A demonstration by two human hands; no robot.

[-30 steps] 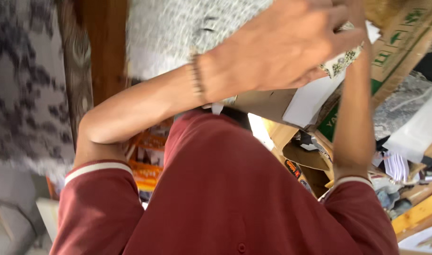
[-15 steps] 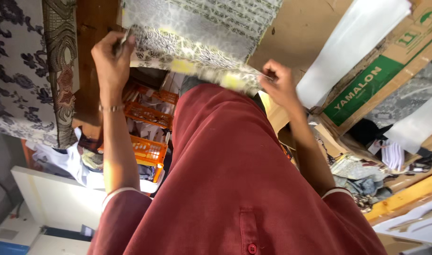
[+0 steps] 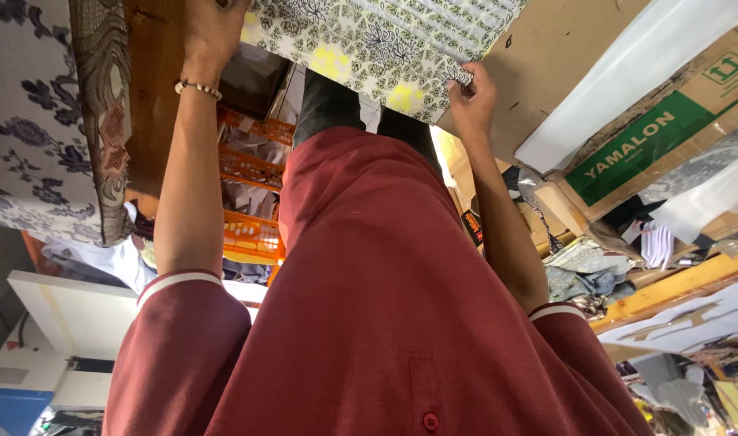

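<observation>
A white cloth (image 3: 385, 40) printed with black flowers and faint yellow patches is stretched out in front of my legs. My left hand (image 3: 211, 24), with a bead bracelet on its wrist, grips the cloth's left edge at the top of the view. My right hand (image 3: 471, 97) pinches the cloth's right corner. My maroon shirt (image 3: 385, 307) fills the lower half of the view, with dark trousers (image 3: 329, 105) showing just below the cloth. Much of the cloth runs out of the top of the frame.
Orange plastic crates (image 3: 252, 202) stand on the floor by my left arm. A dark floral fabric (image 3: 30, 121) and a wooden plank (image 3: 151, 81) lie at left. At right are a cardboard box with a green label (image 3: 660, 145), white sheets (image 3: 627, 73) and cluttered scraps.
My hands, bunched close to the camera a second ago, have moved apart and away, spreading the cloth wide between them.
</observation>
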